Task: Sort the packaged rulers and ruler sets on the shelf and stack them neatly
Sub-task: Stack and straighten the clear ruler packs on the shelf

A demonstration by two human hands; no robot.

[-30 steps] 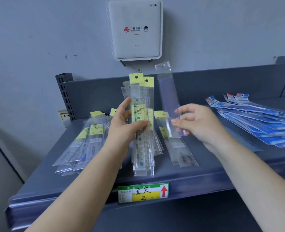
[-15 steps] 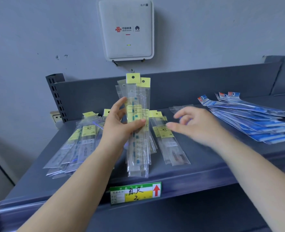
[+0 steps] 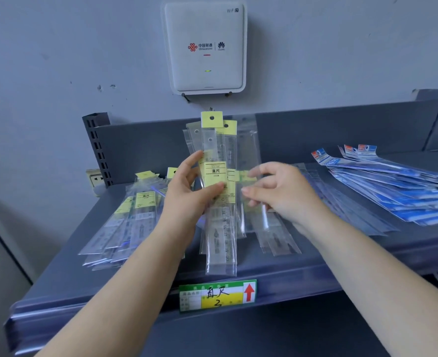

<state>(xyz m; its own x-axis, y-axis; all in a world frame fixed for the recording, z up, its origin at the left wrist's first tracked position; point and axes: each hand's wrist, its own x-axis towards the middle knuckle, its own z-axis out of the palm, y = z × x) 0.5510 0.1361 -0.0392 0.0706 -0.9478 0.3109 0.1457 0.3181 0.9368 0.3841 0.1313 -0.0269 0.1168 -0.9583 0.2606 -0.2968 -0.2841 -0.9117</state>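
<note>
Left hand [image 3: 187, 194] gripping upright ruler bundle [image 3: 219, 202], thumb in front; right hand [image 3: 277, 194] pinching clear sleeve [image 3: 248, 155] just beside.

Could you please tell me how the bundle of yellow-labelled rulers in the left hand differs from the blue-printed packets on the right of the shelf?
The bundle of clear, yellow-labelled ruler packets stands upright, gripped by the left hand; the pile of blue-printed packets lies flat, untouched, on the grey metal shelf. The bundle's header tabs are yellow; the pile's are blue and red. The bundle is fairly squared; the pile is fanned out. Both are long, narrow plastic sleeves.
</note>
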